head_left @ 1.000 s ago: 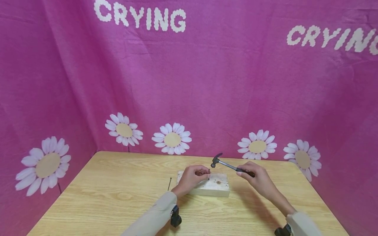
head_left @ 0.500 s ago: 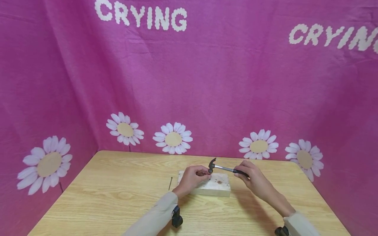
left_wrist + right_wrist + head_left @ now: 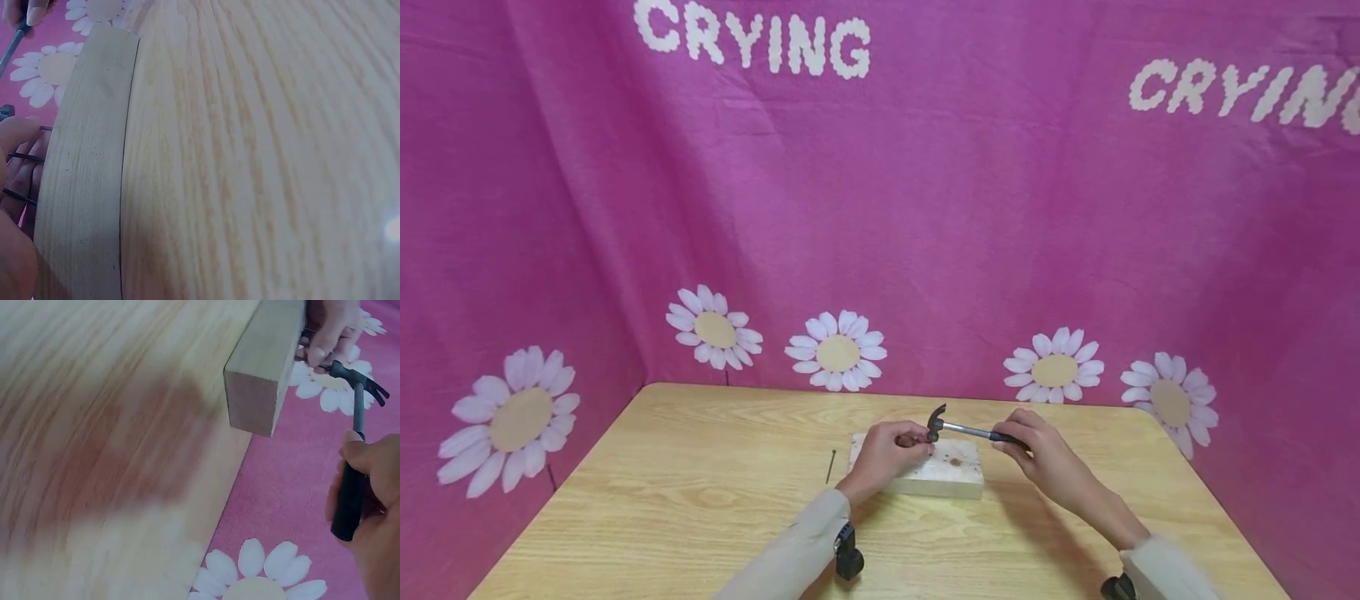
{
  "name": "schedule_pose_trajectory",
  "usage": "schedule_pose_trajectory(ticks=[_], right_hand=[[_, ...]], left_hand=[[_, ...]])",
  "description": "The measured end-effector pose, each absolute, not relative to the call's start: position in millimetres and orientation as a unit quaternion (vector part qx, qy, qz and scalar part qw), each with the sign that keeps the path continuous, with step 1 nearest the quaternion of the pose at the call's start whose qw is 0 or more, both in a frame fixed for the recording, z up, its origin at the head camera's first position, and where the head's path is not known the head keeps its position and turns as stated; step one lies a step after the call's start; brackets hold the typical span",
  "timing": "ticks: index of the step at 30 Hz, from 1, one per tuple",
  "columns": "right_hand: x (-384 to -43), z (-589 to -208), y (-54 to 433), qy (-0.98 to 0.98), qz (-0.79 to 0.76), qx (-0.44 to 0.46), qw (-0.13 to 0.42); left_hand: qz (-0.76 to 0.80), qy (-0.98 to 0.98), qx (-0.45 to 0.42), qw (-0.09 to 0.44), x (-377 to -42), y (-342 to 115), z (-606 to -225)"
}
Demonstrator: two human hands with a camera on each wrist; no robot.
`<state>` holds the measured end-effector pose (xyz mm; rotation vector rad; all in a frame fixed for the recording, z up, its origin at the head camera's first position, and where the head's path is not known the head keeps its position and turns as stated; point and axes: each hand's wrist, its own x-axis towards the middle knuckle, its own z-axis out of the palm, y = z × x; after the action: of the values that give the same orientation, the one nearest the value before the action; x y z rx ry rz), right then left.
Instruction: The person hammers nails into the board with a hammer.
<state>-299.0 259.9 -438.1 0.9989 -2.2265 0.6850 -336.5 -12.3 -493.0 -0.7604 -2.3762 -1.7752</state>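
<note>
A pale wooden block (image 3: 946,487) lies on the table, its top marked with dark spots. Over it my left hand (image 3: 886,457) pinches an upright nail between thumb and fingertips; the fingers hide most of it. Two more dark nails (image 3: 27,158) stand out of the block beside that hand in the left wrist view. My right hand (image 3: 1047,457) grips a small claw hammer (image 3: 966,430) by its black handle. The hammer's head (image 3: 347,374) is right at the nail's top, close to the left fingertips, with its claw pointing up and away.
A loose long nail (image 3: 831,467) lies on the wood-grain table (image 3: 700,483) left of the block. A pink cloth (image 3: 925,208) with white daisies and lettering hangs behind the table and along its sides. Small black cameras (image 3: 848,554) sit at both wrists.
The hammer's head has come down and slightly left from above the block onto the nail's top, and my right hand has shifted left with it. My left hand has stayed in place.
</note>
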Motion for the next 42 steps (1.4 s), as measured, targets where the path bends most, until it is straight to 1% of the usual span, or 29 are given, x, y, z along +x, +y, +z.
schedule_pose_trajectory(ticks=[6, 12, 19, 25, 31, 37, 42], right_hand=[[-300.6, -442.8, 256.1, -0.830, 0.302, 0.345, 0.317], [-300.8, -444.5, 256.8, -0.831, 0.270, 0.378, 0.305], [-300.2, -444.9, 256.2, -0.830, 0.297, 0.352, 0.313], [-301.2, -444.8, 258.1, -0.837, 0.262, 0.375, 0.299], [-300.3, -444.7, 259.9, -0.826, 0.304, 0.354, 0.316], [-300.0, -446.1, 261.8, -0.845, 0.266, 0.368, 0.281], [-298.5, -447.0, 262.8, -0.836, 0.293, 0.360, 0.294]], left_hand=[[-0.578, -0.775, -0.252, 0.035, -340.3, -14.4, -495.7], [-0.578, -0.777, -0.247, 0.041, -340.7, -13.1, -496.5], [-0.578, -0.777, -0.246, 0.037, -340.4, -13.8, -497.4], [-0.576, -0.782, -0.237, 0.036, -341.5, -12.9, -498.7], [-0.580, -0.778, -0.241, 0.035, -339.5, -12.4, -497.7], [-0.584, -0.775, -0.236, 0.040, -336.1, -12.2, -493.0], [-0.581, -0.780, -0.231, 0.034, -335.2, -12.0, -492.5]])
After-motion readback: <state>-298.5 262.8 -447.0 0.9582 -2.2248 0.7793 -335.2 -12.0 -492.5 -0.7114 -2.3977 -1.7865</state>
